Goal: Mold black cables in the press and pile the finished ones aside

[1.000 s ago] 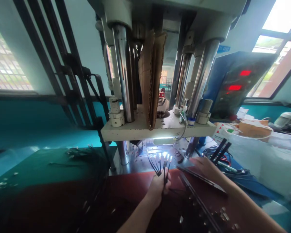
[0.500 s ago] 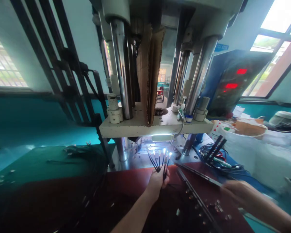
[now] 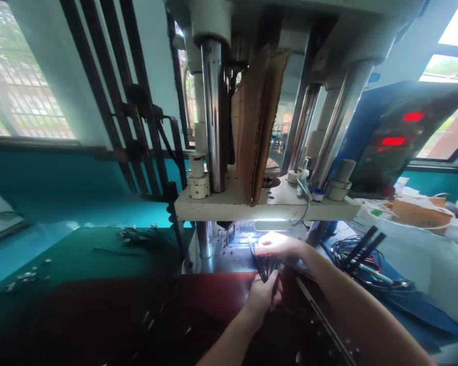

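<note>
My left hand (image 3: 265,295) is closed around a bunch of thin black cables (image 3: 265,267), which fan upward from the fist. Over their upper ends is my right hand (image 3: 277,245), its fingers bent and drawn together; what they pinch, if anything, is hidden. One cable tip shows just left of the right fingers. Both hands are in front of the press's lit lower bed (image 3: 236,236), beneath a bright lamp (image 3: 273,224).
A long metal bar (image 3: 324,317) lies on the dark red table (image 3: 213,290) with small metal parts about. More cables lie on the green mat (image 3: 99,262) at left and the blue surface at right. Folded cardboard (image 3: 257,132) stands on the press plate (image 3: 221,207).
My right hand has moved from the metal bar at the right to the cable tips, covering most of them. My left hand still grips the bunch. The view has shifted left.
</note>
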`<act>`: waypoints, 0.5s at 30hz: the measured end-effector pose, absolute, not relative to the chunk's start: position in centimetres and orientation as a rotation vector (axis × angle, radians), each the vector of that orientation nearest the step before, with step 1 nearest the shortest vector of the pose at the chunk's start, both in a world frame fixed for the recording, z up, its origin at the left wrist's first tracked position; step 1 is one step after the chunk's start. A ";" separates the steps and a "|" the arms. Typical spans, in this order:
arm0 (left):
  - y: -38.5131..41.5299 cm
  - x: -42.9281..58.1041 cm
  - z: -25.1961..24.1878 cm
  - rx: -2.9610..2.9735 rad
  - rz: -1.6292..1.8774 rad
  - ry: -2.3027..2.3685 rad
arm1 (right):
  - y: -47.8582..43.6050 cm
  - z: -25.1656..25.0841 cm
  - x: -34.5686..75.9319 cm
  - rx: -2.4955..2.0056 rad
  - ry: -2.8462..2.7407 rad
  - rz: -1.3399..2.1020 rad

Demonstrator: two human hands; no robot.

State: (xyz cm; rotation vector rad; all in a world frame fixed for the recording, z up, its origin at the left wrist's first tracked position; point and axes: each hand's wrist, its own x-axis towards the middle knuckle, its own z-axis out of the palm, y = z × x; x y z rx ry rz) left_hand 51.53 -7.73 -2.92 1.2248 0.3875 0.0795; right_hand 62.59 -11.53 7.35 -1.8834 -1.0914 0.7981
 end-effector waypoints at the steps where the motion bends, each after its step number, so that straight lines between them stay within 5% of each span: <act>1: -7.7 51.5 -3.0 1.225 0.080 0.379 | -11.2 7.4 62.6 -1.915 -1.155 0.836; 15: -7.0 50.3 -2.7 1.106 -0.055 0.310 | -10.5 6.5 63.1 -2.109 -1.174 0.588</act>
